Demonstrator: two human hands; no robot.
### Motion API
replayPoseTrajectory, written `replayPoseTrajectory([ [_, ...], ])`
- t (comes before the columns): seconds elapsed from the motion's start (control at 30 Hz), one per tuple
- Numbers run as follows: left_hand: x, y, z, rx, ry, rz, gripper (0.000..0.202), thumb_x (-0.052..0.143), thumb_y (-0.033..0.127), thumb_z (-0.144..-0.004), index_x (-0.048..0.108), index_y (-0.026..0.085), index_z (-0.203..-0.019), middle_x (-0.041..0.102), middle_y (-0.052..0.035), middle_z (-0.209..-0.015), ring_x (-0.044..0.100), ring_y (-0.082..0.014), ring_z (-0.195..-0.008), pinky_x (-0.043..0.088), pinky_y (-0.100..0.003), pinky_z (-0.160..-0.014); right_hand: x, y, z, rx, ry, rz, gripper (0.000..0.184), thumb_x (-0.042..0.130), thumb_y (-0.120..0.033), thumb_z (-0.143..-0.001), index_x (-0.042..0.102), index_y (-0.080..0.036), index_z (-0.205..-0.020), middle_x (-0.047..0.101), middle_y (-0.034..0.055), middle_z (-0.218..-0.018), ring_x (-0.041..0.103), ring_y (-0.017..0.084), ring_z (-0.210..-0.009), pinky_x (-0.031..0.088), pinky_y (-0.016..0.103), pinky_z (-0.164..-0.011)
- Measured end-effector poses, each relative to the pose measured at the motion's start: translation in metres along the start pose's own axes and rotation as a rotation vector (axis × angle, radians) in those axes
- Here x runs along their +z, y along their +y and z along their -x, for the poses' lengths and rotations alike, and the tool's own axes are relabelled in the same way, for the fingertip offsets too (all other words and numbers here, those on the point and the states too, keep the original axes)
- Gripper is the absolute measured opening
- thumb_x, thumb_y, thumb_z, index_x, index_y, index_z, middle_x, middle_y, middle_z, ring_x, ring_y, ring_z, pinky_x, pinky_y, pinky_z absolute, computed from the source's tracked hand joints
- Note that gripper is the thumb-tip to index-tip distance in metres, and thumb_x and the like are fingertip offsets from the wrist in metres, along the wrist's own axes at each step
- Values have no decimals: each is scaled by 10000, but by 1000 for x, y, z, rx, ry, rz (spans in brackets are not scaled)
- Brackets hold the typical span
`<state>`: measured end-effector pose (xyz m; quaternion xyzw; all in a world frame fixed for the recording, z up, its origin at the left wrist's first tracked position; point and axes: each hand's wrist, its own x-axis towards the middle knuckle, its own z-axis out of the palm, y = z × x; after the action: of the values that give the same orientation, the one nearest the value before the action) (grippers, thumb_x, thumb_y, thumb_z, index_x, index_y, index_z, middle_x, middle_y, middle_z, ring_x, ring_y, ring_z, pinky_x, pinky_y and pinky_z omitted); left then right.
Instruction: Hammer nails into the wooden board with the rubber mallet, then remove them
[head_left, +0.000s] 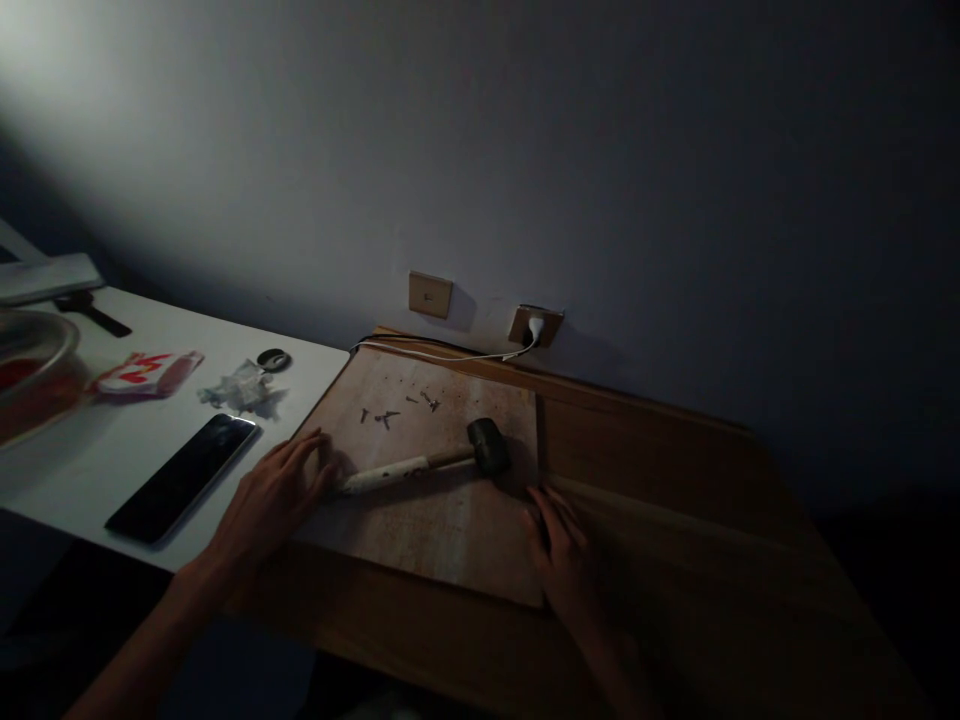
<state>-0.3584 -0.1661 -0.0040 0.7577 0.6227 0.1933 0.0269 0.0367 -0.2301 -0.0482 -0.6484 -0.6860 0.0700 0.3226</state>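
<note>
A pale wooden board lies on a brown wooden table. On the board rests a mallet with a black head and a light handle, and several small dark nails lie scattered toward the wall. My left hand lies flat on the board's left edge, fingers stretched out, close to the end of the mallet's handle. At the board's right edge my right hand rests with its fingers extended. Neither hand holds anything.
A white table on the left carries a black phone, a red and white packet, crumpled wrapping and a bowl. A white cable runs to a wall socket. The room is dim.
</note>
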Motion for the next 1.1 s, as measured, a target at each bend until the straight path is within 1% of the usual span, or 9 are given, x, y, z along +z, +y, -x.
replayPoseTrajectory([
  [0.2, 9, 36, 14, 223, -15, 86, 454, 487, 499, -972, 617, 184, -1272, 690, -130, -1302, 664, -284, -1177, 534, -428, -1018, -31, 38, 10, 90, 117, 96, 485, 414, -513, -1008, 735, -160, -1092, 727, 180, -1158, 686, 284, -1058, 547, 469, -943],
  [0.4, 11, 78, 22, 420, -120, 160, 362, 491, 393, -1012, 605, 202, -1297, 712, -78, -1263, 704, -211, -1076, 566, -323, -910, -86, 79, 27, 359, 143, 110, 582, 414, -668, -913, 717, -180, -1007, 751, 158, -1032, 694, 308, -974, 542, 468, -885],
  [0.53, 19, 98, 10, 456, -146, 130, 265, 478, 278, -1008, 653, 197, -1190, 734, -78, -1152, 686, -220, -1001, 530, -359, -885, -103, 74, 47, 590, 263, 32, 584, 460, -755, -833, 644, -204, -884, 740, 124, -868, 689, 285, -794, 552, 398, -727],
  [0.6, 26, 108, 2, 465, -147, 87, 229, 521, 263, -988, 657, 200, -1160, 722, -85, -1161, 646, -248, -1034, 493, -404, -901, -101, 58, 54, 640, 241, -39, 561, 458, -763, -838, 602, -223, -789, 702, 81, -730, 659, 250, -666, 527, 343, -617],
  [0.7, 34, 125, -9, 476, -139, 61, 253, 604, 304, -956, 644, 198, -1183, 692, -96, -1212, 589, -282, -1094, 450, -443, -915, -91, 29, 54, 544, -29, -159, 511, 455, -706, -898, 616, -233, -790, 647, 18, -608, 633, 210, -567, 478, 292, -538],
  [0.77, 36, 138, -12, 502, -154, 98, 244, 611, 314, -958, 642, 201, -1171, 687, -92, -1192, 580, -272, -1072, 442, -435, -909, -84, 12, 45, 459, -82, -171, 471, 473, -671, -917, 612, -235, -804, 635, 2, -586, 637, 197, -543, 474, 283, -539],
  [0.87, 36, 163, -3, 572, -224, 207, 259, 621, 330, -956, 627, 208, -1185, 675, -84, -1159, 583, -243, -1041, 458, -392, -900, -75, -2, 28, 372, -39, -175, 419, 495, -631, -934, 603, -231, -872, 694, 20, -670, 689, 200, -608, 498, 274, -562],
  [0.97, 41, 192, 13, 654, -317, 182, 420, 697, 370, -898, 583, 195, -1263, 657, -104, -1180, 589, -270, -1069, 486, -399, -900, -70, -9, 17, 299, -22, -192, 345, 504, -550, -969, 619, -226, -957, 729, 28, -733, 720, 194, -671, 533, 260, -595],
  [1.1, 55, 226, 22, 601, -417, 52, 218, 595, 263, -965, 603, 168, -1160, 653, -127, -1100, 630, -263, -1020, 523, -386, -846, -68, -13, 15, 199, 81, -218, 286, 542, -486, -967, 653, -225, -999, 764, 58, -849, 741, 199, -752, 580, 266, -651],
])
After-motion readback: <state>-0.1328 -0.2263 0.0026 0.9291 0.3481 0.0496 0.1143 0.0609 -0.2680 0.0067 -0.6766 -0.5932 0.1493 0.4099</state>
